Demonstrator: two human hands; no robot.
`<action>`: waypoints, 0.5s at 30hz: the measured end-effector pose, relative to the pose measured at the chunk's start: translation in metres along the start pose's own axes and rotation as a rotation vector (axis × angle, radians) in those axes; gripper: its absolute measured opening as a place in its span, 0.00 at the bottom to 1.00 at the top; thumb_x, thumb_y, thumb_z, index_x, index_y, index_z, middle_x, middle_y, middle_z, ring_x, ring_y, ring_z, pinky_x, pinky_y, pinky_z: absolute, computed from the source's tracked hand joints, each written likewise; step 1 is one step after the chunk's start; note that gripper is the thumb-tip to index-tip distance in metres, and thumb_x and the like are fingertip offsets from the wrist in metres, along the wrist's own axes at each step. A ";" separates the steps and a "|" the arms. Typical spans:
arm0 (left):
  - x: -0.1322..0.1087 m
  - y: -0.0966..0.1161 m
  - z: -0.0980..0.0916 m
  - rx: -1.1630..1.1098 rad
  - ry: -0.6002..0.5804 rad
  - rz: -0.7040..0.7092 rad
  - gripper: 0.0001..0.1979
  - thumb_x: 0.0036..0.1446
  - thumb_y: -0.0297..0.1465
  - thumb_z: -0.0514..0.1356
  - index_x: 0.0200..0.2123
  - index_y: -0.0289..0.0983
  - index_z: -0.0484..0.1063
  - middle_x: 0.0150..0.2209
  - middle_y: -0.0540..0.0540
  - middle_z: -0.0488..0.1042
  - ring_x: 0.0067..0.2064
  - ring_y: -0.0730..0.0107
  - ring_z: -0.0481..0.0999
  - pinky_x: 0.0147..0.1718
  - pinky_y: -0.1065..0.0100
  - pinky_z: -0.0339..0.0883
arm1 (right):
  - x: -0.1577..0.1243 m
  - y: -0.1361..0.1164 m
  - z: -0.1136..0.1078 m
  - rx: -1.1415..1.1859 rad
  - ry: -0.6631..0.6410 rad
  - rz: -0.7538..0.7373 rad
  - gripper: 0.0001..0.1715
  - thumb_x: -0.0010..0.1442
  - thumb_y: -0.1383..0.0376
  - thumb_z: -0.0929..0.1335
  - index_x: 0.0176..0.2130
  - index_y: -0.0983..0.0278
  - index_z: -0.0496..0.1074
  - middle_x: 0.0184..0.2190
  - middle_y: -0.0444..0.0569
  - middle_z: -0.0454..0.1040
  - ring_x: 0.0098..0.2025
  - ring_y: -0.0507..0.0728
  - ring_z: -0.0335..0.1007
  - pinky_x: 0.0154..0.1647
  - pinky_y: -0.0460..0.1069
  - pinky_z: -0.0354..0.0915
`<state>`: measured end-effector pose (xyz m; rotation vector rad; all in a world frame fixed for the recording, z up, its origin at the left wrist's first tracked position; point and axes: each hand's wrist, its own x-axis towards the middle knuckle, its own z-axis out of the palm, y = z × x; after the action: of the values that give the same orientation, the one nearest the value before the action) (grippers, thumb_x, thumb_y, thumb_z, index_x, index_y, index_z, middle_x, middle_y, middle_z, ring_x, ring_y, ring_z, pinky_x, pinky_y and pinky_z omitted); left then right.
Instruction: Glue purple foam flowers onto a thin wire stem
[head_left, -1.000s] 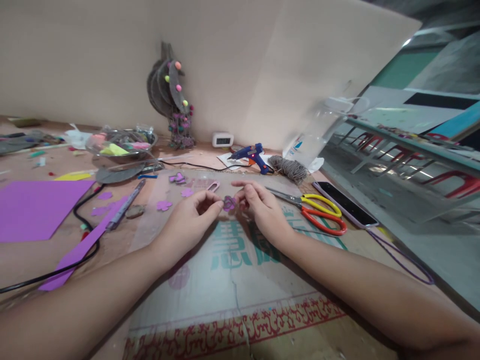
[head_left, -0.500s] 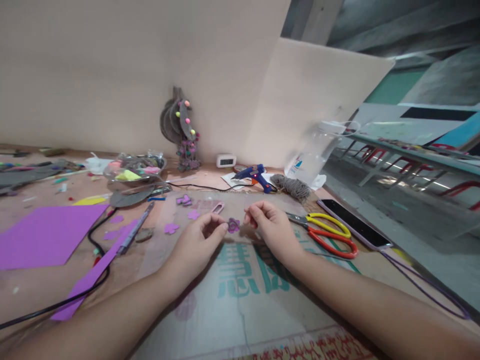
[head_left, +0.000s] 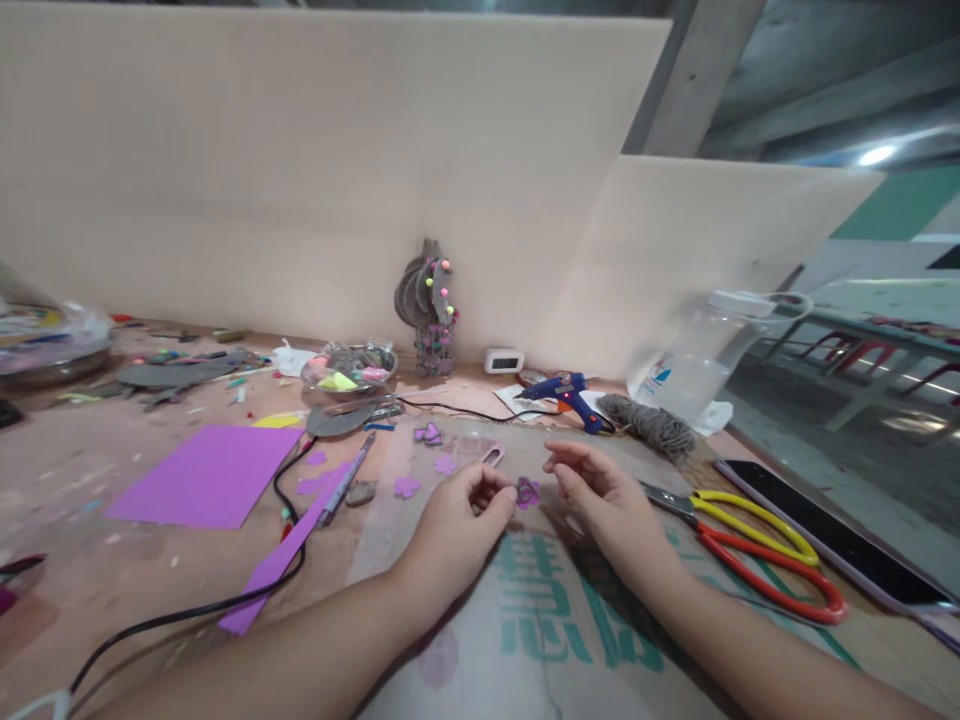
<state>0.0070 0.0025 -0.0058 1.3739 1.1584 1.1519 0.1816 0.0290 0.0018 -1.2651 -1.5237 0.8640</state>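
Between thumb and forefinger of my left hand [head_left: 469,520] is a small purple flower [head_left: 528,492] with grey material on it. My right hand [head_left: 604,500] hovers just right of the flower, empty, thumb and fingers apart. Beyond my left hand lie more purple flower cutouts [head_left: 406,487] and a pink-edged loop-shaped piece [head_left: 493,456]. To the right of my right hand are scissors [head_left: 750,535] with yellow and red handles. A blue glue gun [head_left: 566,395] with a lit red light rests farther back.
Purple sheet [head_left: 206,475], pen [head_left: 347,480] and black cable [head_left: 187,608] lie left. Behind stand a bowl of craft bits [head_left: 349,368], a decorated grey ornament [head_left: 427,305] and a small clock [head_left: 503,361]. Grey yarn [head_left: 651,425], a bottle [head_left: 694,350] and a phone [head_left: 829,530] are right.
My right hand's fingers have spread from a near pinch. My left hand keeps hold of the flower. The camera has turned left and up, shifting the scene right and down.
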 end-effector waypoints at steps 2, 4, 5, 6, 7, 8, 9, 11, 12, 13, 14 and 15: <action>0.000 0.001 0.000 0.022 0.005 0.003 0.05 0.54 0.32 0.56 0.29 0.36 0.69 0.26 0.51 0.71 0.29 0.71 0.71 0.29 0.71 0.62 | -0.001 -0.001 0.000 -0.039 -0.008 -0.039 0.14 0.56 0.56 0.67 0.37 0.64 0.72 0.30 0.47 0.72 0.30 0.53 0.66 0.31 0.47 0.62; -0.001 0.001 0.000 0.052 0.009 0.012 0.05 0.53 0.32 0.56 0.29 0.36 0.69 0.27 0.51 0.71 0.30 0.71 0.71 0.29 0.72 0.61 | -0.003 -0.001 -0.001 -0.118 -0.019 -0.099 0.15 0.58 0.56 0.65 0.28 0.64 0.70 0.27 0.46 0.70 0.31 0.53 0.65 0.33 0.48 0.62; -0.002 0.001 -0.001 0.063 0.011 0.018 0.05 0.53 0.32 0.57 0.29 0.36 0.69 0.26 0.51 0.71 0.30 0.71 0.70 0.29 0.72 0.61 | -0.004 -0.001 -0.002 -0.142 -0.024 -0.122 0.16 0.59 0.56 0.65 0.26 0.64 0.70 0.27 0.46 0.69 0.31 0.53 0.65 0.34 0.48 0.61; -0.002 0.001 -0.001 0.070 0.015 0.017 0.05 0.54 0.32 0.56 0.29 0.36 0.69 0.26 0.51 0.71 0.30 0.71 0.70 0.29 0.72 0.61 | -0.005 0.000 -0.003 -0.148 -0.026 -0.134 0.15 0.60 0.57 0.64 0.28 0.64 0.70 0.27 0.45 0.68 0.31 0.53 0.65 0.34 0.47 0.61; -0.002 0.001 -0.001 0.072 0.008 0.011 0.05 0.54 0.32 0.56 0.29 0.36 0.69 0.26 0.52 0.71 0.29 0.72 0.70 0.29 0.72 0.61 | -0.006 0.001 -0.003 -0.137 -0.032 -0.134 0.14 0.60 0.58 0.64 0.31 0.64 0.72 0.27 0.45 0.68 0.31 0.53 0.65 0.33 0.47 0.61; -0.002 0.001 -0.001 0.075 0.015 0.006 0.06 0.54 0.32 0.56 0.29 0.37 0.69 0.26 0.52 0.71 0.29 0.71 0.70 0.28 0.72 0.60 | -0.007 0.002 -0.003 -0.117 -0.036 -0.126 0.12 0.60 0.59 0.64 0.36 0.63 0.72 0.27 0.44 0.69 0.30 0.52 0.65 0.33 0.47 0.61; -0.002 0.001 -0.001 0.084 0.015 0.006 0.06 0.54 0.33 0.57 0.29 0.37 0.69 0.26 0.52 0.71 0.29 0.71 0.70 0.28 0.72 0.60 | -0.007 0.003 -0.003 -0.091 -0.038 -0.119 0.11 0.60 0.60 0.64 0.40 0.63 0.72 0.28 0.44 0.69 0.30 0.52 0.65 0.32 0.47 0.61; -0.002 0.000 -0.002 0.094 0.020 0.004 0.06 0.54 0.33 0.57 0.30 0.37 0.69 0.26 0.52 0.71 0.30 0.71 0.70 0.29 0.71 0.60 | -0.007 0.004 -0.002 -0.047 -0.040 -0.117 0.12 0.60 0.62 0.65 0.44 0.62 0.70 0.29 0.43 0.70 0.31 0.51 0.66 0.33 0.46 0.62; -0.001 -0.001 -0.002 0.080 0.022 0.000 0.06 0.54 0.34 0.57 0.30 0.37 0.69 0.26 0.52 0.71 0.30 0.71 0.70 0.29 0.71 0.60 | -0.006 0.004 -0.002 -0.032 -0.039 -0.116 0.11 0.59 0.62 0.65 0.42 0.63 0.70 0.28 0.43 0.70 0.31 0.51 0.66 0.34 0.46 0.62; 0.000 -0.001 -0.002 0.071 0.031 0.003 0.06 0.54 0.34 0.57 0.29 0.37 0.68 0.26 0.52 0.71 0.30 0.71 0.70 0.30 0.71 0.60 | -0.005 0.004 -0.001 -0.017 -0.037 -0.108 0.10 0.59 0.62 0.65 0.40 0.63 0.71 0.27 0.43 0.70 0.30 0.51 0.66 0.33 0.46 0.62; 0.000 -0.002 -0.003 0.057 0.046 0.006 0.07 0.54 0.34 0.57 0.28 0.37 0.68 0.26 0.52 0.70 0.30 0.71 0.69 0.30 0.71 0.61 | -0.004 0.004 -0.001 -0.002 -0.036 -0.095 0.09 0.59 0.61 0.65 0.38 0.64 0.70 0.25 0.43 0.69 0.28 0.51 0.65 0.31 0.46 0.61; 0.001 -0.003 -0.003 0.036 0.054 0.009 0.07 0.54 0.35 0.58 0.28 0.37 0.67 0.26 0.52 0.70 0.30 0.72 0.70 0.31 0.71 0.61 | -0.003 0.003 -0.002 0.012 -0.036 -0.080 0.09 0.60 0.61 0.65 0.36 0.64 0.70 0.22 0.42 0.68 0.26 0.50 0.63 0.29 0.45 0.60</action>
<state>0.0039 0.0041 -0.0081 1.3837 1.2177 1.1867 0.1844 0.0263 -0.0009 -1.1779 -1.5841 0.8471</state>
